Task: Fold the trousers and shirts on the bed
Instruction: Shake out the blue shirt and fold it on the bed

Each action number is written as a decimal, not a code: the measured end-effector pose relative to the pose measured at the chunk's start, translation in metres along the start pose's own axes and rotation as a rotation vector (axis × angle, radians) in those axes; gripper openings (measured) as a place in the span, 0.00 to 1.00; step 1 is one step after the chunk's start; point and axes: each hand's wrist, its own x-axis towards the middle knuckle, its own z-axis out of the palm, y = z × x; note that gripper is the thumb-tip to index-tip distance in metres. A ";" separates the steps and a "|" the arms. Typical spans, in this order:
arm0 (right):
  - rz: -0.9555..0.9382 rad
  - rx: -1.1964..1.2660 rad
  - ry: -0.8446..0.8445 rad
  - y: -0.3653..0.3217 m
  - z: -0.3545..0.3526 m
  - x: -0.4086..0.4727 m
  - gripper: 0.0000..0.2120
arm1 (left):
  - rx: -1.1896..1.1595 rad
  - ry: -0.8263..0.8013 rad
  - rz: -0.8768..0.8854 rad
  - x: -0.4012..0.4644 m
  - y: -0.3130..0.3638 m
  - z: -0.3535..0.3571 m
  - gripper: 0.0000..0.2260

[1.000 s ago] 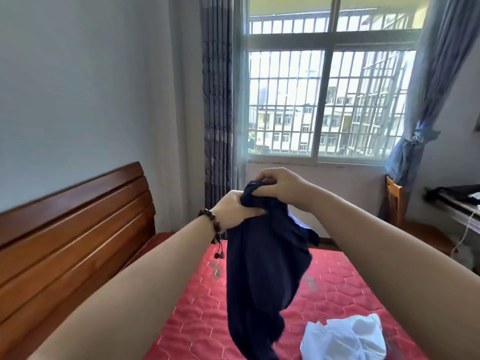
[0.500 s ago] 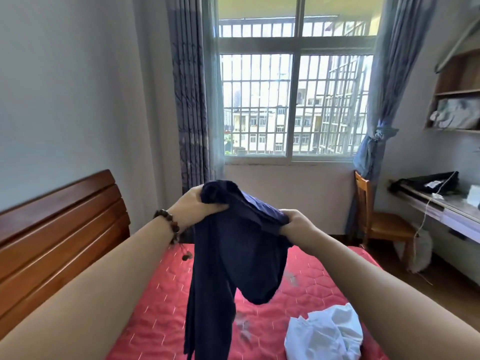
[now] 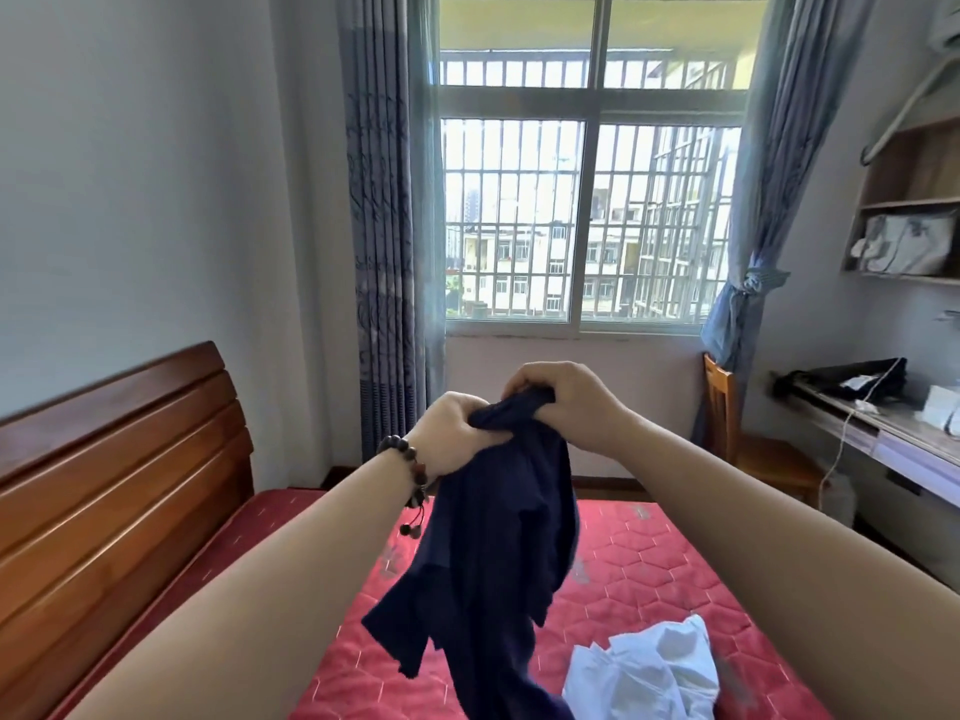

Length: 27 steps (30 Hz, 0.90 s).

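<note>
I have both hands bunched together on the top edge of the dark garment (image 3: 493, 553): left hand (image 3: 449, 433) and right hand (image 3: 558, 402) each clutching cloth; it hangs lengthwise straight down over the bed (image 3: 649, 574); white shirt (image 3: 649, 672) lies crumpled below my right arm; no readable labels.

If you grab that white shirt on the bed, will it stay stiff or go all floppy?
Probably floppy: the white shirt lies crumpled in soft folds on the bed. Likely light too, like the dark garment drooping from both hands.
</note>
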 end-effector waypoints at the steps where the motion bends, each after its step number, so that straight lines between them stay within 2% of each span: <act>1: 0.033 -0.030 0.023 0.006 -0.003 -0.003 0.14 | -0.028 0.052 0.013 0.000 -0.001 0.001 0.03; 4: 0.233 -0.206 0.200 0.026 -0.013 -0.010 0.06 | -0.056 0.249 0.056 0.001 0.002 0.009 0.03; 5: 0.347 -0.167 0.226 0.028 -0.015 -0.012 0.10 | -0.016 0.320 0.085 0.001 0.003 0.013 0.03; 8: 0.718 0.462 0.067 0.019 -0.010 -0.015 0.32 | 0.186 0.422 0.197 -0.001 0.009 0.029 0.04; 10: 0.785 0.700 0.000 0.010 -0.007 -0.015 0.34 | 0.259 0.361 0.230 -0.003 0.010 0.046 0.05; 12: 0.731 0.677 0.015 0.008 -0.005 -0.012 0.27 | 0.381 0.336 0.278 -0.006 0.008 0.059 0.08; 14: 0.638 0.484 0.084 0.008 -0.004 -0.008 0.18 | 0.451 0.325 0.363 -0.009 0.008 0.064 0.09; 16: 0.554 0.369 0.145 0.011 -0.007 -0.007 0.13 | 0.427 0.280 0.462 -0.015 0.010 0.064 0.11; 18: 0.473 0.384 0.141 0.013 -0.015 -0.008 0.10 | 0.346 0.265 0.449 -0.021 0.012 0.059 0.19; 22: 0.350 0.441 -0.027 0.016 -0.036 -0.005 0.04 | 0.258 0.517 0.407 -0.016 0.012 0.040 0.18; 23: 0.326 0.437 -0.095 0.016 -0.041 -0.004 0.04 | 0.214 0.530 0.378 -0.012 0.012 0.033 0.19; 24: 0.302 0.426 -0.165 0.016 -0.046 -0.002 0.05 | 0.160 0.477 0.332 -0.008 0.012 0.026 0.23; 26: 0.252 0.384 -0.273 0.012 -0.056 0.001 0.06 | 0.066 0.229 0.249 -0.002 0.015 0.014 0.30; 27: 0.228 0.354 -0.296 0.010 -0.061 0.003 0.07 | 0.006 0.094 0.223 0.000 0.017 0.011 0.30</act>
